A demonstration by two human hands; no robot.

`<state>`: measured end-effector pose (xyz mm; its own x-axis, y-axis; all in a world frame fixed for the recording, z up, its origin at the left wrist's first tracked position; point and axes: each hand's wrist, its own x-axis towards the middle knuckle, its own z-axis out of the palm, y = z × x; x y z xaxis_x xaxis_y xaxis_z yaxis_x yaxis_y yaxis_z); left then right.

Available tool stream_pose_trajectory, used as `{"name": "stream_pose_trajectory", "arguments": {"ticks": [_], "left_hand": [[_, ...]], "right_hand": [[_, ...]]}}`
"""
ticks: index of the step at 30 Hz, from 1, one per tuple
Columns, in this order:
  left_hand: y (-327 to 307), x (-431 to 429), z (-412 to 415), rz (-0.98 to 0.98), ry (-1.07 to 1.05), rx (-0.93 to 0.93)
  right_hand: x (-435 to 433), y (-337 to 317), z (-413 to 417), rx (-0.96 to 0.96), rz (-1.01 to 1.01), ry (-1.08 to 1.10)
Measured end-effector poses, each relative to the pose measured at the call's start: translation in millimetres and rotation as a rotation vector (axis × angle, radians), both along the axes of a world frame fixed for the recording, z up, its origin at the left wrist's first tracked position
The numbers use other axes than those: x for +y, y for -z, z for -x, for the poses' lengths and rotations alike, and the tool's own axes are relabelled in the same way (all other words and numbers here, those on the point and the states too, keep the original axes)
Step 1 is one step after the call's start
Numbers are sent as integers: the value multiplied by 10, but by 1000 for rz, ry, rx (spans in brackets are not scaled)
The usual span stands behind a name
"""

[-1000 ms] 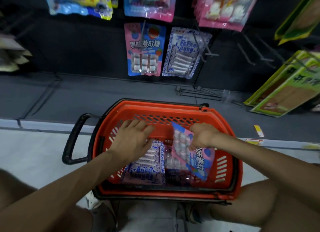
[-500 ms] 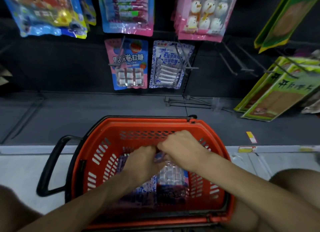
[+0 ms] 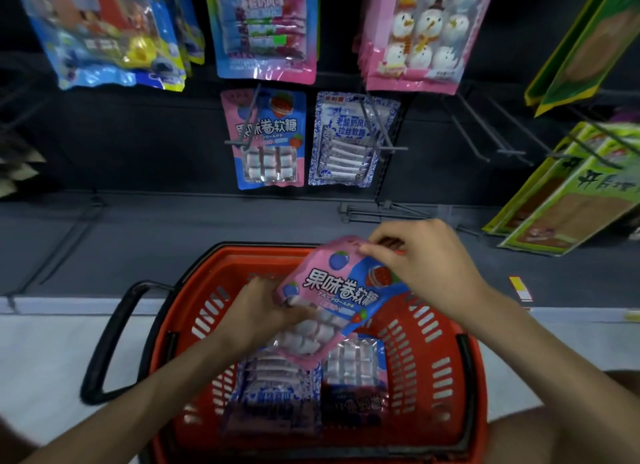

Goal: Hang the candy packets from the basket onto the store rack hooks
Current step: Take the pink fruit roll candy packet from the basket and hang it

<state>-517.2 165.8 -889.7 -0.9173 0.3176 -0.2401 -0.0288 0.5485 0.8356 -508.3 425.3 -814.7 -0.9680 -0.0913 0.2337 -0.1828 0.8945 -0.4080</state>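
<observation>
Holding a pink-and-blue candy packet [image 3: 332, 297] just above the orange basket [image 3: 436, 356], I have both hands on it. My left hand [image 3: 263, 311] grips its lower left edge, fingers curled round beside the clear window of white sweets. My right hand [image 3: 422, 266] pinches the top edge between thumb and fingertips. The packet is tilted, its top toward the far right and its printed face toward me, over the far half of the basket.

Down in the basket two more packets lie side by side and touching: a blue-and-white packet [image 3: 270, 391] on the left and a dark-ended packet [image 3: 356, 380] with a clear window on the right. The basket's black handle [image 3: 107, 342] sticks out to the left over the pale floor.

On the far rack, a matching pink-and-blue packet [image 3: 273, 151] hangs from a grey wire hook [image 3: 250, 117], with a hanging blue-and-white packet [image 3: 346, 144] just to its right. Higher up hangs a pink snowman packet [image 3: 419, 30], and green packets [image 3: 571, 203] hang at the far right.
</observation>
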Motion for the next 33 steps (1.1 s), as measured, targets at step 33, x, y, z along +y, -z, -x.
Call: {"name": "stream_pose_trajectory", "arguments": {"ticks": [33], "left_hand": [[-360, -317, 142, -764, -624, -289]], "right_hand": [[-843, 488, 5, -531, 1103, 133]]}}
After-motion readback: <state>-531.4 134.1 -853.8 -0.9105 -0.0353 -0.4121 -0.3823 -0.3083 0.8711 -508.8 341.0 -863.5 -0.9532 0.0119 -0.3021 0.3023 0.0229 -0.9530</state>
